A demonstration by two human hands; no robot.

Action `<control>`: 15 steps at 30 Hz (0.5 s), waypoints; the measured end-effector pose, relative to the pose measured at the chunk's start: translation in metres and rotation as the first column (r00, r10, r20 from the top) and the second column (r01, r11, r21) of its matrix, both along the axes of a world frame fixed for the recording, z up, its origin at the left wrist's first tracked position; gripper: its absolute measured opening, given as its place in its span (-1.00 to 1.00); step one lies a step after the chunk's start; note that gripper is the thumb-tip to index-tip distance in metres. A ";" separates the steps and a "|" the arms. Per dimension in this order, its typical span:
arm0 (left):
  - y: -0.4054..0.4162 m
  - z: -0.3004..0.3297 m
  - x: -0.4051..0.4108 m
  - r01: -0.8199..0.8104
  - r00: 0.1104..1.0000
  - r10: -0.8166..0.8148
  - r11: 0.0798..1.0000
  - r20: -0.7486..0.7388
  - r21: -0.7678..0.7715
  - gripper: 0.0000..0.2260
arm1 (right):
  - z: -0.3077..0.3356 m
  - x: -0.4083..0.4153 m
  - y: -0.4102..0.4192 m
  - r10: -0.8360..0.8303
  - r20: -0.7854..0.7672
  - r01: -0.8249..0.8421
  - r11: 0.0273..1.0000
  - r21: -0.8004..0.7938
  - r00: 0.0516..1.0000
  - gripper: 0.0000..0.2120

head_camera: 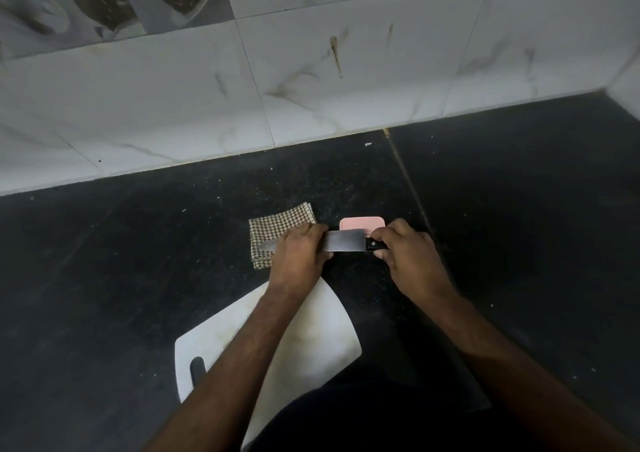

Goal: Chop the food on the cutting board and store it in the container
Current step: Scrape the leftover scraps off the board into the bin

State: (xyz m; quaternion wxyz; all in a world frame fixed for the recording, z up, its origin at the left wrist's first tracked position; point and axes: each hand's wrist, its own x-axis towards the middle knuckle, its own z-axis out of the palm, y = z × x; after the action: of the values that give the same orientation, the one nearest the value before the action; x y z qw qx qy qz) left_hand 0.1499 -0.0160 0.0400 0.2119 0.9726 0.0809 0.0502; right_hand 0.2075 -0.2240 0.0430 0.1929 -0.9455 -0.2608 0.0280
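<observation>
A knife (343, 241) with a steel blade and black handle lies level above the dark counter, its tip pointing left over a checked cloth (273, 232). My right hand (403, 254) grips the handle. My left hand (299, 252) wraps around the middle of the blade. A pink container (360, 225) sits just behind the knife, partly hidden by it and my right hand. The white cutting board (311, 334) lies nearer to me under my left forearm; no food shows on it.
The black stone counter (138, 278) stretches left and right, dotted with small crumbs. A white marble-tiled wall (311, 71) rises behind it, meeting a side wall at the far right. A seam runs across the counter right of the container.
</observation>
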 end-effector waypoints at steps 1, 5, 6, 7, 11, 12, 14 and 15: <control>-0.001 -0.002 0.000 -0.007 1.000 0.007 1.000 0.005 -0.004 -0.56 | -0.001 0.000 0.000 0.008 0.005 -0.008 1.000 -0.014 1.000 -0.66; -0.001 -0.008 -0.005 -0.031 0.998 0.031 1.000 0.046 0.003 -0.60 | 0.001 -0.009 0.000 0.073 0.007 -0.072 0.992 -0.107 0.997 -0.69; 0.000 -0.008 -0.006 -0.030 0.997 0.030 0.999 0.065 0.013 -0.62 | 0.003 -0.011 0.001 0.081 -0.014 -0.082 0.990 -0.111 0.997 -0.69; 0.001 -0.007 -0.008 -0.027 0.996 0.024 0.999 0.082 0.027 -0.64 | 0.006 -0.013 0.003 0.090 -0.044 -0.094 0.990 -0.102 0.995 -0.68; 0.003 -0.002 -0.019 0.004 0.997 -0.009 0.998 0.079 0.066 -0.62 | 0.006 -0.016 0.011 0.114 -0.229 -0.141 0.985 -0.104 0.967 -0.63; 0.005 -0.002 -0.023 -0.001 0.997 -0.004 0.998 0.075 0.066 -0.61 | 0.006 -0.017 0.014 0.120 -0.255 -0.151 0.983 -0.105 0.959 -0.61; 0.010 -0.003 -0.033 -0.031 0.997 0.028 0.999 0.076 0.036 -0.56 | 0.003 -0.022 0.022 0.127 -0.276 -0.158 0.983 -0.093 0.953 -0.66; 0.013 -0.003 -0.039 -0.060 0.996 0.059 0.998 0.069 0.014 -0.50 | 0.001 -0.026 0.027 0.127 -0.284 -0.157 0.984 -0.085 0.950 -0.70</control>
State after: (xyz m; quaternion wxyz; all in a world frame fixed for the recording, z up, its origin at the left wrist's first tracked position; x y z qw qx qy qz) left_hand 0.1109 -0.0031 0.0371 0.2052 0.9692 0.1020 0.0904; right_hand 0.1811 -0.1970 0.0435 0.1743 -0.9200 -0.2967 0.1878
